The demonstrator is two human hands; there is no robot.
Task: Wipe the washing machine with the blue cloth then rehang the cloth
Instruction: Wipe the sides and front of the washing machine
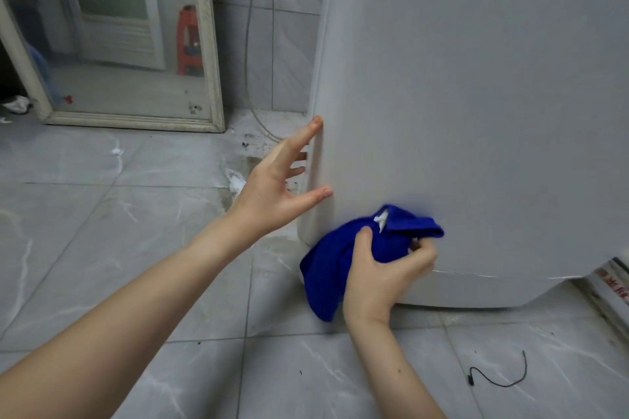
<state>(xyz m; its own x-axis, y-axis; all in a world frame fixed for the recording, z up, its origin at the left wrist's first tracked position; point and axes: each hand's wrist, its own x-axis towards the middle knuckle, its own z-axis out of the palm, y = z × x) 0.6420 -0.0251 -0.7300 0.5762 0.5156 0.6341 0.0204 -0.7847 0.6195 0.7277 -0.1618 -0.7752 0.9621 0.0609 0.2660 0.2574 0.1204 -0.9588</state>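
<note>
The white washing machine (476,95) fills the right side of the head view, seen from low down near its base. My right hand (384,269) grips the bunched blue cloth (326,269) and holds it against the machine's lower front corner. A small white tag shows on the cloth. My left hand (272,187) is spread with straight fingers, its fingertips touching the machine's left corner edge above the cloth.
A framed mirror (207,44) leans on the tiled wall at the back left. A grey cable (250,54) hangs down the wall beside the machine. A short black wire (500,378) lies on the grey floor tiles at the lower right. Dirt and white scraps lie near the machine's corner.
</note>
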